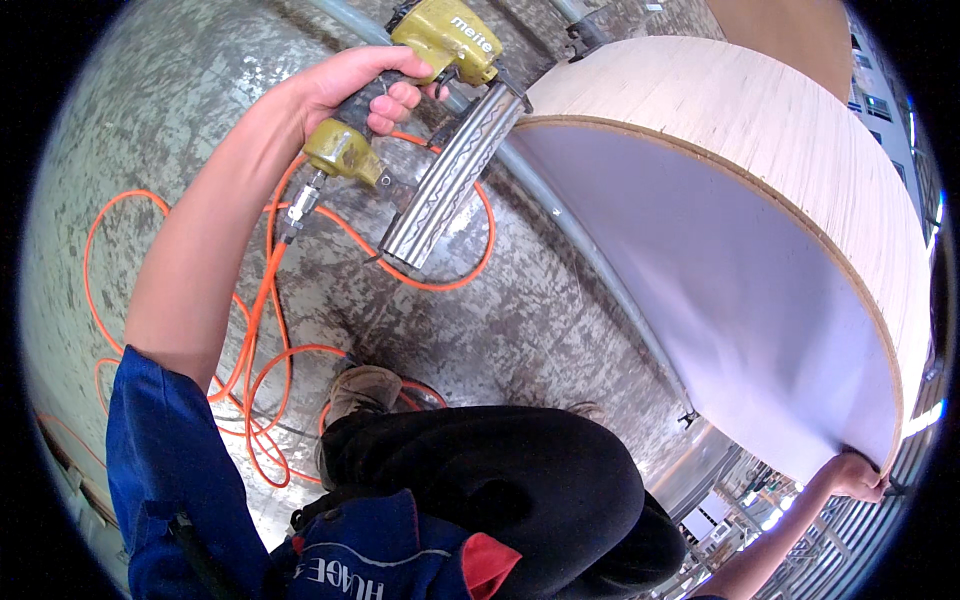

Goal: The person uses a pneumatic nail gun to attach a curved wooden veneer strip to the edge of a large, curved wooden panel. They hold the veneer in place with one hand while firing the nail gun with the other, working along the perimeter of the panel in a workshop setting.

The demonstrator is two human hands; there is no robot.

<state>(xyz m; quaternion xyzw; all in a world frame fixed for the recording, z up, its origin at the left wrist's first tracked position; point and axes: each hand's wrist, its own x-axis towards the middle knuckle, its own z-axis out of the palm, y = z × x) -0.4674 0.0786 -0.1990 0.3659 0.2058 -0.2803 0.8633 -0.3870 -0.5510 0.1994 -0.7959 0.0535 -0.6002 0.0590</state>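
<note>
My left hand [385,88] is wrapped around the black grip of a yellow pneumatic nail gun [452,178] with a long silver magazine. Its nose is up against, or very close to, the left end of a large curved wooden piece [700,85]; exact contact cannot be made out. Pale plywood covers the outer side of that piece, and a smooth whitish panel [690,240] forms its flat face. At the lower right, my right hand [855,478] grips the rim of the same piece, its fingers partly hidden behind the edge.
An orange air hose [262,310] runs from the nail gun and lies in loops across the mottled grey floor [200,110]. A grey metal bar [600,262] passes along the curved piece. My shoe [365,388] stands close to the hose. Brown board [785,35] shows at the top right.
</note>
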